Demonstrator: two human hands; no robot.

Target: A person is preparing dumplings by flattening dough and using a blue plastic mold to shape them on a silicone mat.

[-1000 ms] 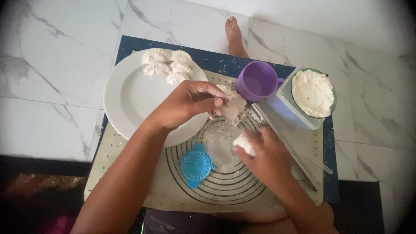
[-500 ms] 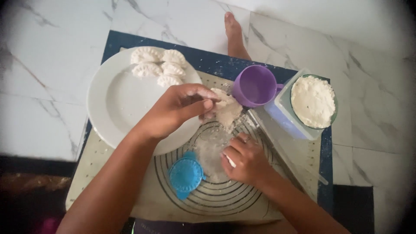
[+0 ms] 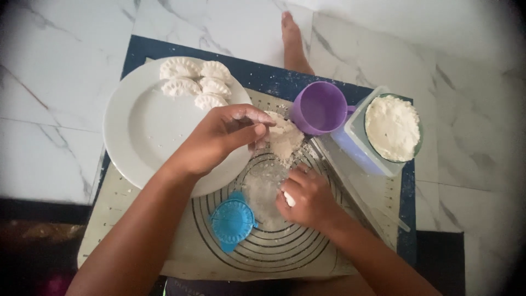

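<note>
My left hand hovers over the right edge of a white plate, fingertips pinched at a pile of flour on the pastry mat. My right hand rests on the mat's floured centre, closed around a small white lump of dough. Several folded white dumplings lie at the plate's far edge. A blue dumpling press sits on the mat, left of my right hand.
A purple cup stands beyond the flour pile. To its right a bowl of flour sits on a clear lidded box. A thin clear rod lies along the mat's right side. A bare foot rests on the marble floor.
My right hand with the dough lump has moved left and down onto the mat's floured centre. My left hand stays pinched at the flour pile.
</note>
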